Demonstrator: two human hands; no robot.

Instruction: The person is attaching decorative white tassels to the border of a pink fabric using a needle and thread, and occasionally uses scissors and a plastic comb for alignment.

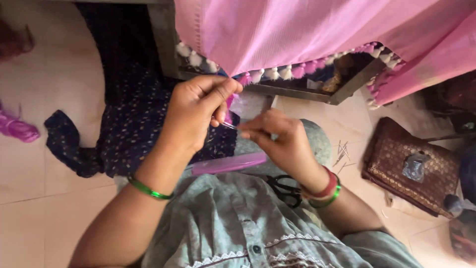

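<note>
Your left hand point(196, 111) is raised in front of you, wrist bent, its grip pressed together on a bit of pink thread or tassel at the hem of the pink cloth point(297, 30). Your right hand point(277, 139) sits just beside it, a little lower, fingers pinched on one thin needle point(229, 125) whose tip points toward the left hand. The two hands are close but not touching.

You wear one green bangle point(148, 189) on the left wrist, and two on the right wrist point(325, 193), one red and one green.

The pink cloth hangs over a frame edge above the hands, its hem lined with a row of pink and white tassels point(277, 73). On your lap lie one pink case point(229, 164) and one pair of black scissors point(286, 188). A dark blue dotted cloth point(124, 124) spreads on the floor to your left. To your right, a small scatter of pins point(342, 153) lies on the tiles, near one brown patterned pouch point(411, 166). Bare floor point(39, 173) lies open at far left.
</note>
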